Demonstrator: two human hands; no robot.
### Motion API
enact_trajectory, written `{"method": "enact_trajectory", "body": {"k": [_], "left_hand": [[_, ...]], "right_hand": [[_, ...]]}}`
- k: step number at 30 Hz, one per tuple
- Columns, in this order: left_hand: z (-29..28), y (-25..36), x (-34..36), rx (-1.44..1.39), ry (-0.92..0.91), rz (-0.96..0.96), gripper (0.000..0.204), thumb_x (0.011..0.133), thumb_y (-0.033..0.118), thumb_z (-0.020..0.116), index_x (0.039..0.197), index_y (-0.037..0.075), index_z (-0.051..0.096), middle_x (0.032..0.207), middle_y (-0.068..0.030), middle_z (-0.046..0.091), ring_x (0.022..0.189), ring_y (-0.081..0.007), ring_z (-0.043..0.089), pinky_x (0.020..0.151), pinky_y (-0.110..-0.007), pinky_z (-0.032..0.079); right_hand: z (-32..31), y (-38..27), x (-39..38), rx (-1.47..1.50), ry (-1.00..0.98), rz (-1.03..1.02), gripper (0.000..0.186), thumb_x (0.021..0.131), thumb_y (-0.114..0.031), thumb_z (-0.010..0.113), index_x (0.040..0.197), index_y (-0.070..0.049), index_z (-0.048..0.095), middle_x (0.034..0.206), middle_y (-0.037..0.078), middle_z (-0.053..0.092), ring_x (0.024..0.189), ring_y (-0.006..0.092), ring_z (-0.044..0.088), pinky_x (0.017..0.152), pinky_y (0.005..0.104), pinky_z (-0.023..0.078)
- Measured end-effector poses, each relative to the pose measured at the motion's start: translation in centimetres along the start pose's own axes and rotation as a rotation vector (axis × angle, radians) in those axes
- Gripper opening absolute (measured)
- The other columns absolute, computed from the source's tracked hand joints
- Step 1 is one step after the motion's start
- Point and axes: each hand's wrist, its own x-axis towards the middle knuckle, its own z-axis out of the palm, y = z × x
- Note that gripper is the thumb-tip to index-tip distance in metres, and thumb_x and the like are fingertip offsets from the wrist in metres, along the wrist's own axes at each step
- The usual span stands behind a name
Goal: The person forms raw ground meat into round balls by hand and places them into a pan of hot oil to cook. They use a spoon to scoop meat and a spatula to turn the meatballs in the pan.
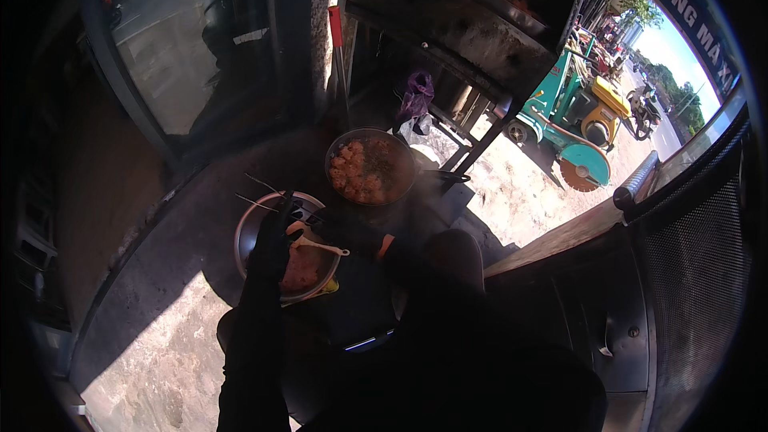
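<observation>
Over a metal bowl (241,234) of pinkish raw-looking food (308,270), my two black-gloved hands work close together. A cream-coloured spoon-like utensil (322,246), with a hole at its handle end, juts rightward from my left hand (274,244), which is closed around it. Beside it, my right hand (344,229) is closed at the base of thin metal tongs (258,183); their two prongs spread leftward past my left fingers. Deep shadow hides most finger detail. Just beyond, a pan (327,162) holds orange-brown pieces (360,178) frying in bubbling oil.
The pan's handle (452,177) points right. Behind stands a dark metal stand (456,8) with trays, a red-handled tool (335,28) and a purple plastic bag (417,94). A glass door (192,40) is at left. Outside at right is a teal cutting machine (582,162). Mesh (696,272) covers the right side.
</observation>
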Motion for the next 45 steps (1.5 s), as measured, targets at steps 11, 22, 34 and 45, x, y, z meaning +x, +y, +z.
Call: {"method": "enact_trajectory", "body": {"k": [11,22,34,45], "left_hand": [[-6.7,1.3,0.6,-0.035,0.291,-0.228,0.057,0.101,0.039,0.052,0.148,0.009,0.043,0.146,-0.011,0.049,0.135,-0.0253,0.047,0.11,-0.039,0.038],[-15.7,-12.3,-0.1,0.843,-0.061,-0.752,0.091,0.083,0.06,0.064,0.15,0.004,0.038,0.154,-0.0181,0.04,0.142,-0.0324,0.039,0.117,-0.039,0.03],[-16.3,-17.6,-2.6,0.501,-0.103,-0.766,0.058,0.086,0.025,0.068,0.14,0.013,0.05,0.103,-0.0104,0.068,0.083,-0.0205,0.064,0.064,-0.035,0.051],[-16.2,-16.2,-1.3,0.746,-0.014,-0.815,0.032,0.082,0.021,0.058,0.113,0.012,0.064,0.117,-0.0158,0.066,0.112,-0.0354,0.063,0.093,-0.047,0.049]], "right_hand": [[-33.3,-26.5,3.5,0.06,0.87,-0.622,0.013,0.094,-0.017,0.056,0.104,-0.011,0.062,0.089,0.005,0.065,0.082,0.0219,0.063,0.063,0.0321,0.05],[-19.6,-15.5,3.4,0.187,0.743,-0.673,0.043,0.103,-0.037,0.049,0.129,-0.004,0.057,0.121,0.017,0.064,0.111,0.0279,0.061,0.096,0.0447,0.049],[0.4,15.6,8.7,-1.376,-0.145,-0.051,0.036,0.093,-0.024,0.055,0.127,-0.018,0.063,0.109,0.014,0.071,0.096,0.0327,0.069,0.084,0.0455,0.054],[-3.0,6.7,11.0,-1.185,0.063,-0.138,0.029,0.098,-0.024,0.051,0.118,-0.007,0.064,0.101,0.022,0.069,0.091,0.0372,0.068,0.081,0.047,0.052]]}}
